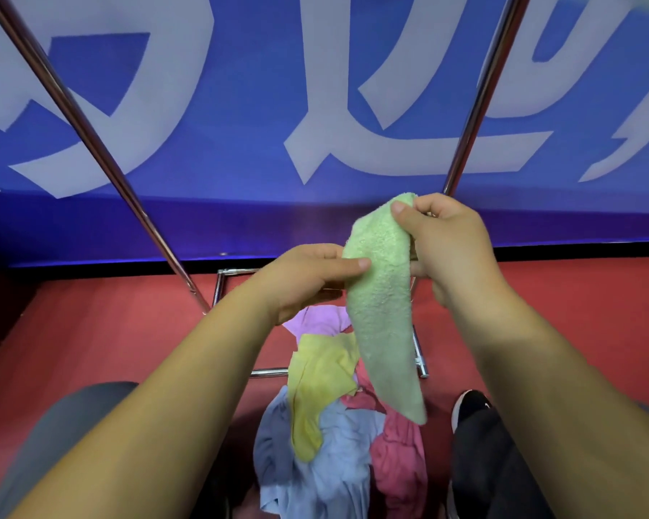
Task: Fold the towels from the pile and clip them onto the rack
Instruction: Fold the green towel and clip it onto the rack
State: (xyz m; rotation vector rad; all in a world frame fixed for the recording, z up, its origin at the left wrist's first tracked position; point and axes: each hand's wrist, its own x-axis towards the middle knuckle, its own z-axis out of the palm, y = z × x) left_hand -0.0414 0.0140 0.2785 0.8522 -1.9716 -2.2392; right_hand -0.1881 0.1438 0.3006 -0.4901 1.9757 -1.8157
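Two bare forearms reach forward from the bottom of the view, and between the hands hangs a folded green terry towel (381,312), doubled into a long narrow strip. The right hand (450,249) holds its top end, thumb and curled fingers pinching the fold. The left hand (308,279) grips the strip a little lower on its left edge, with the thumb flat across the front and the fingers wrapped behind. The towel's lower end dangles free above the pile.

The pile of towels (338,462) lies on the red floor (128,331) between the person's legs: a purple towel (315,320) farthest away, then a yellow towel (319,380), a blue towel at the near side and a pink towel (398,455) to the right. The yellow one lies across the near bar of the rack's base.

The chrome rack (90,133) rises on two slanting poles, left and right of the hands. Behind it hangs a blue banner (240,106) with large white characters. A black shoe (471,404) rests just right of the pile.
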